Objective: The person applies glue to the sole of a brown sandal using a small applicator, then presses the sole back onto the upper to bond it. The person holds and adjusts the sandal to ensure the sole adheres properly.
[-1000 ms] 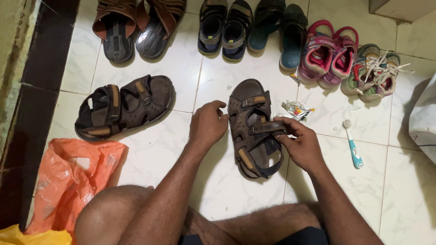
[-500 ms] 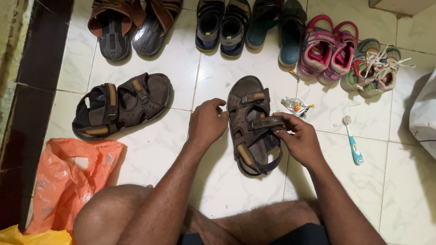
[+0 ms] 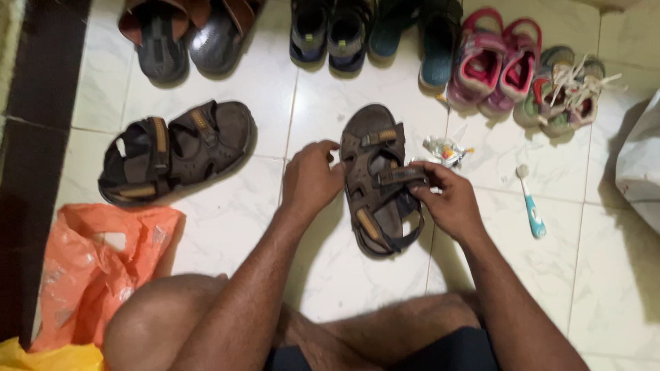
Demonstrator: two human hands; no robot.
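A dark brown strap sandal [image 3: 378, 180] lies on the white tiled floor between my hands. My left hand [image 3: 311, 177] grips its left edge near the front straps. My right hand [image 3: 447, 200] pinches the middle strap and pulls it toward the right. The matching brown sandal [image 3: 177, 150] lies on its side to the left, apart from both hands.
Several pairs of footwear line the top: brown slippers [image 3: 180, 34], dark sandals [image 3: 331, 31], teal slippers [image 3: 421, 34], pink shoes [image 3: 496, 63], laced shoes [image 3: 565, 93]. A blue-white toothbrush [image 3: 531, 205] and small crumpled wrapper [image 3: 445, 151] lie right. An orange plastic bag [image 3: 89, 268] sits lower left.
My view has drifted slightly upward and right. My right hand has shifted its grip along the middle strap; the sandal stays in place under both hands.
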